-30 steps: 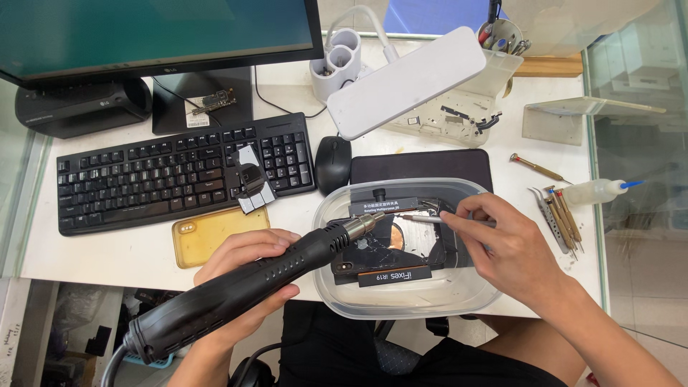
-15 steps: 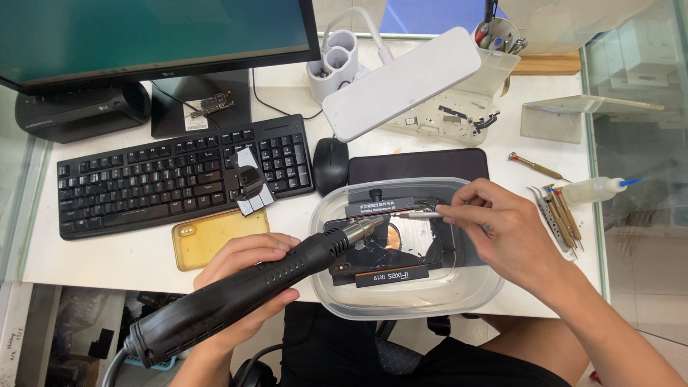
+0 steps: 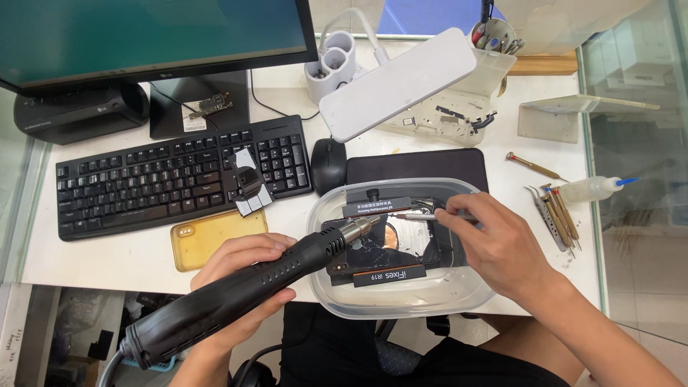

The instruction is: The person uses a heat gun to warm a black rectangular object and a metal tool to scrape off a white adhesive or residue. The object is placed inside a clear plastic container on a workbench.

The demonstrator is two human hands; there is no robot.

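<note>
White desk (image 3: 107,269) fills most of my view and carries everything listed below. Monitor (image 3: 150,36): dark screen at the far left, on a black stand. Keyboard (image 3: 179,179): black, lying in front of the monitor, with a few small cut pieces resting on its right half. Lamp head (image 3: 398,82): flat, white, tilted over the middle of the desk. Clear plastic tub (image 3: 401,304): oval, at the near edge of the desk, partly on a black mat (image 3: 416,166). Holding fixture (image 3: 387,247): black clamp standing inside the tub, gripping a small dark glossy part whose surface looks cracked; I cannot tell what kind of part it is. Hot-air gun (image 3: 236,297): long, black, ribbed, lying diagonally from lower left to the tub; its metal nozzle points at the clamped part, just above the left side of it. My left hand (image 3: 244,276) is wrapped fully round the gun's barrel, fingers closed over the top. My right hand (image 3: 502,244) reaches in over the tub's right rim, thumb and forefinger pinched on thin tweezers (image 3: 412,215), whose tips lie at the top edge of the clamped part, near the nozzle. Phone case (image 3: 215,236): translucent yellow, flat beside my left hand. Mouse (image 3: 328,165): black, between keyboard and mat. Squeeze bottle (image 3: 591,190) and a row of small screwdrivers (image 3: 555,215): right of the tub.
</note>
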